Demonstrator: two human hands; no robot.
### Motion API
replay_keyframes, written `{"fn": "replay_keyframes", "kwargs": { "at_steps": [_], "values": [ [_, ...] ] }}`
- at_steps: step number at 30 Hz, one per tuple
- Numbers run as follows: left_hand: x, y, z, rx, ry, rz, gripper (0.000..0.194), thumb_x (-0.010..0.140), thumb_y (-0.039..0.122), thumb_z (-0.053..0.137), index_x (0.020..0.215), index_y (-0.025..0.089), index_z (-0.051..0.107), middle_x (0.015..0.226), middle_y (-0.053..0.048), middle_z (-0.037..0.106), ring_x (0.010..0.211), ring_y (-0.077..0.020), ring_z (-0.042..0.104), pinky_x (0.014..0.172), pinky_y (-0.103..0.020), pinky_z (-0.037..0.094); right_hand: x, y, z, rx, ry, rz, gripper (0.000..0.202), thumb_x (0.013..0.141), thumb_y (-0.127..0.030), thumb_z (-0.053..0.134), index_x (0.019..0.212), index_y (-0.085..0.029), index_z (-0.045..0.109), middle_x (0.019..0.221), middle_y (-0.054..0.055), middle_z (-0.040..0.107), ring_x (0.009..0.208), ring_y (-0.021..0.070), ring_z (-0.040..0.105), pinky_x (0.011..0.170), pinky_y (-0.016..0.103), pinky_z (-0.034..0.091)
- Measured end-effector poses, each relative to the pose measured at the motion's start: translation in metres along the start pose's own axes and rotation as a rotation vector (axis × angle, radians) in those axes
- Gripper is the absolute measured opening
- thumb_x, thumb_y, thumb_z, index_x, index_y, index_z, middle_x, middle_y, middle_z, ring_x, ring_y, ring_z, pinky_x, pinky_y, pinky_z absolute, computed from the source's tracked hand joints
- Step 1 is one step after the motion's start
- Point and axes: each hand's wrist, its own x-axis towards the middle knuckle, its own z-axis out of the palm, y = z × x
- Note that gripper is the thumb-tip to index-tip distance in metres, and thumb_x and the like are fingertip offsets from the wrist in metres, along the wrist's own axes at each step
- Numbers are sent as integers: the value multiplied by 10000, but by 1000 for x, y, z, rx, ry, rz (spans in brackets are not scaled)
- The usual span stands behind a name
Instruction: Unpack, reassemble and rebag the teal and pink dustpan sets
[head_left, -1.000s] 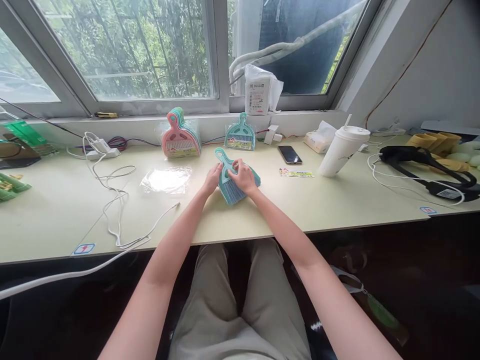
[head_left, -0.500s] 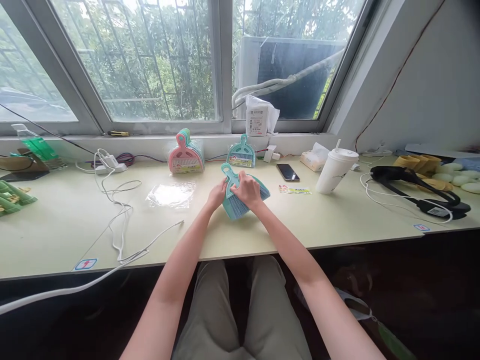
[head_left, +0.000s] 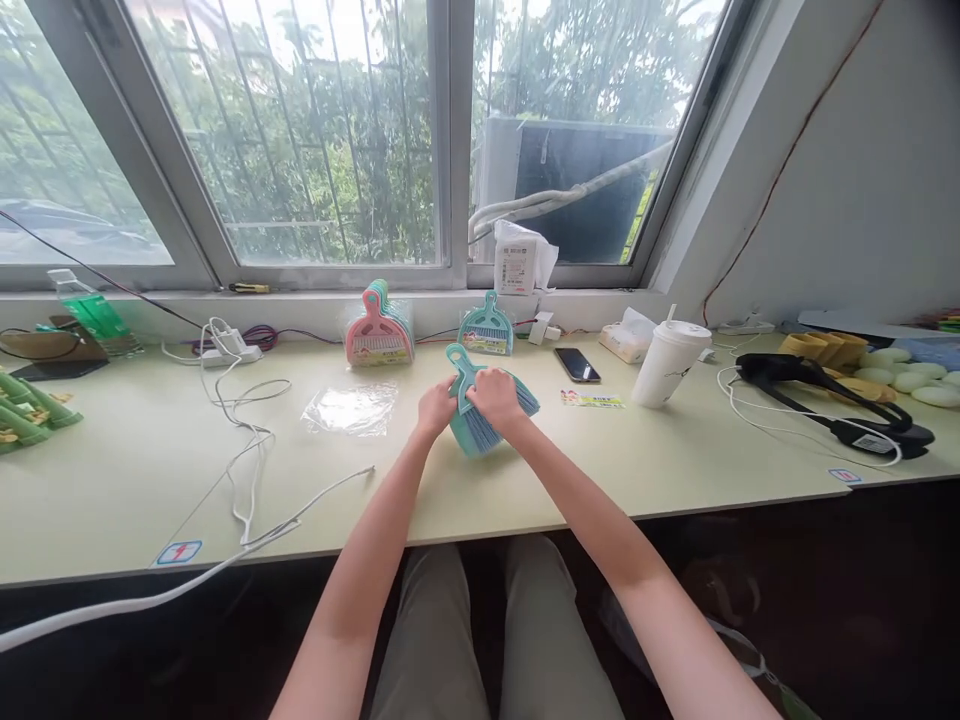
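Observation:
Over the middle of the table, a teal dustpan [head_left: 463, 432] and a matching hand brush [head_left: 486, 434] with blue-grey bristles lie together, tilted. My left hand [head_left: 437, 407] is closed on the dustpan's left side, beside the looped handle. Across the brush, my right hand [head_left: 496, 397] grips its body with bent fingers and covers much of it. A clear plastic bag [head_left: 351, 409] lies flat to the left. To the right rests a printed label card [head_left: 592, 399]. Behind stand a packaged teal brush set [head_left: 487, 328] and a stack of pink and green sets [head_left: 379, 333].
A phone [head_left: 577, 365], a tissue pack [head_left: 627, 337] and a lidded white cup [head_left: 670, 364] stand on the right. Farther right lies a black strap-like item [head_left: 832, 395]. White cables [head_left: 247, 440] trail across the left side, near a green bottle [head_left: 94, 312].
The whole scene sits slightly lower as the head view tilts up. Both hands keep hold of the brush and dustpan, with the right fingers shifted a little.

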Motion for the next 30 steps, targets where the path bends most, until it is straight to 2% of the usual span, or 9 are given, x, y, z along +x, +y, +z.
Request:
{"fn": "replay_keyframes", "kwargs": {
  "at_steps": [3,6,10,13,17,20,23,27,30],
  "values": [
    [-2,4,-4,59,19,-8,427,894,358,459,1293,305,601,1053,-68,733,1018,-266,663,807,-313,471,3,-7,-20,-10,-108,-29,240,852,-194,535,1018,-103,683,1058,172,689,1005,232,658,805,257,486],
    [1,-8,-10,108,39,-35,443,902,415,455,1311,307,586,1078,-76,727,1047,-272,654,835,-328,471,6,-2,-49,-20,-153,-75,267,815,-269,608,1015,-111,687,1066,159,693,1037,247,646,784,254,486],
    [11,-46,-22,164,-79,-185,526,872,426,507,1360,231,542,1289,-102,637,1184,-291,587,896,-346,466,9,35,-93,10,-198,-111,235,797,-312,619,871,-107,707,882,131,713,868,229,688,670,236,480],
    [16,-60,-22,164,-92,-174,510,882,431,481,1356,252,539,1330,-84,608,1205,-290,568,912,-359,461,9,72,-102,28,-330,-116,224,817,-292,599,830,-98,709,794,107,707,637,174,682,585,226,470],
    [11,-48,-6,199,-117,-115,412,891,382,453,1246,262,625,1218,-77,662,1187,-272,566,925,-344,448,4,100,-60,-132,-346,80,176,748,-166,683,901,-87,719,872,158,718,784,224,711,661,241,507],
    [4,-43,0,205,-119,-65,374,876,420,476,1141,257,682,1215,-83,649,1221,-271,525,961,-341,421,1,100,-14,-133,-327,144,273,724,-48,661,985,-112,713,1005,174,714,953,242,698,739,251,519],
    [1,-49,-3,123,-79,-97,443,905,520,384,1062,252,700,1181,-82,664,1175,-263,548,942,-341,426,5,93,16,-95,-289,181,326,753,0,585,1028,-127,705,1037,180,707,980,231,694,753,257,516],
    [3,-55,-8,51,-20,-144,459,926,525,332,1035,258,689,1124,-65,702,1089,-251,600,857,-321,452,16,92,36,-36,-261,219,278,784,-90,610,1041,-133,707,1000,175,701,962,235,688,738,267,505],
    [6,-55,-7,24,20,-145,449,921,518,352,1037,250,694,1109,-71,709,1040,-254,625,824,-322,457,17,100,47,12,-184,257,260,825,-234,608,1054,-167,711,1101,164,656,1010,244,647,797,311,494]
  ]
}}
